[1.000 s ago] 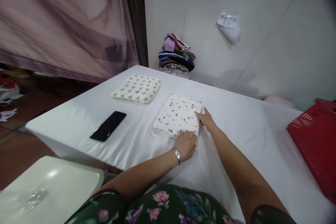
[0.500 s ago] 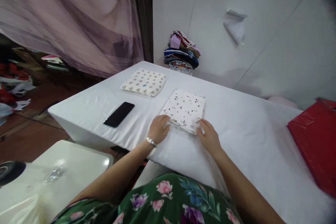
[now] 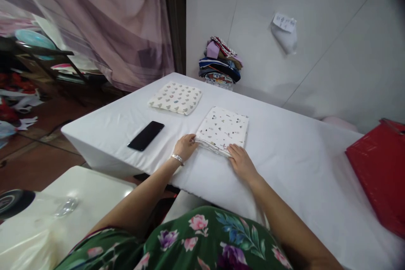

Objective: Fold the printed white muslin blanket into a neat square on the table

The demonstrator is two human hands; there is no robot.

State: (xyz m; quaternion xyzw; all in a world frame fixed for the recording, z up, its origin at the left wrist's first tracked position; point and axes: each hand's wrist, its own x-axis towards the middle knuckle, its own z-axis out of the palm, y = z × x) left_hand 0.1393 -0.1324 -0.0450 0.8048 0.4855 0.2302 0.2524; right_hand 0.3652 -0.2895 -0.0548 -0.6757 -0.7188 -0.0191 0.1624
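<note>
A folded white cloth (image 3: pixel 223 128) with small scattered prints lies in front of me on the white-covered table. My left hand (image 3: pixel 186 147), with a silver bracelet at the wrist, is closed on its near left corner. At the near edge, towards the right corner, my right hand (image 3: pixel 242 161) grips the cloth with fingers on top and thumb at the edge. Several layers show along that near edge. Behind and to the left lies another folded cloth (image 3: pixel 176 98), cream with grey prints, untouched.
A black phone (image 3: pixel 146 136) lies left of my left hand. Stacked folded clothes (image 3: pixel 220 63) stand beyond the table's far edge by the wall. A red bag (image 3: pixel 378 173) is at the right end. Lower left is a white stool (image 3: pixel 95 185) with a clear object on it.
My right hand has slid left along the cloth's near edge, away from the right corner. My left hand has moved slightly left and up to the left corner. The view has shifted slightly.
</note>
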